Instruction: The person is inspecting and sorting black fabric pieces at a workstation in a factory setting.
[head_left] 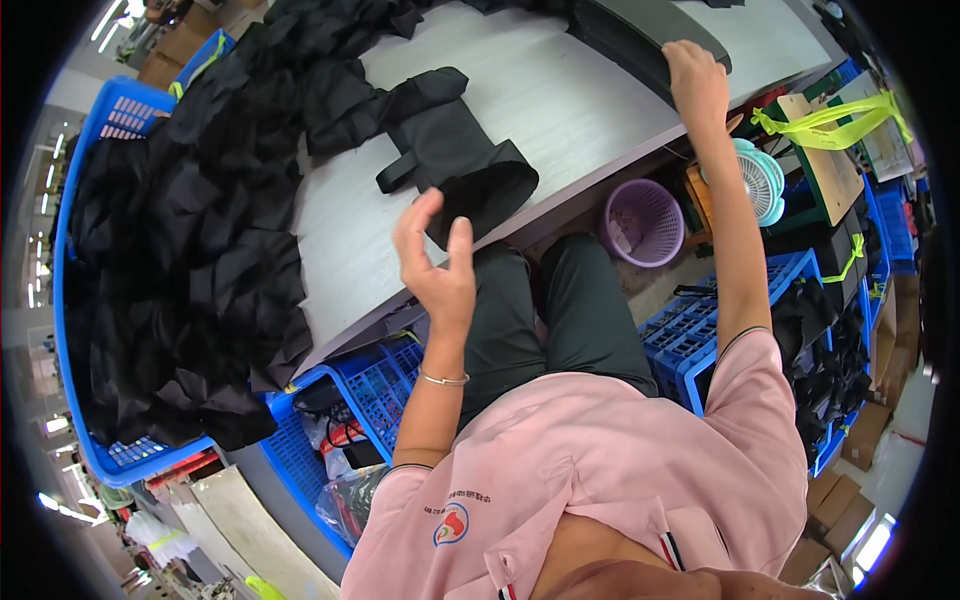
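- One blue basket [132, 92] sits at left, under a big black heap [180, 260] of cloth; a bump might make bits slide down.
- The black cloth piece [450, 135] lies on the worktop [340, 240], its near end at the edge; a small tug could drop it, I think.
- The left hand [436, 255] is just by that end, thumb and fingers wide apart, seemingly holding nothing. I can't tell if it touches.
- The right hand [697, 85] bends its fingers at a long dark stack [630, 38]. I can't tell if it grips. The stack's top is cut off.
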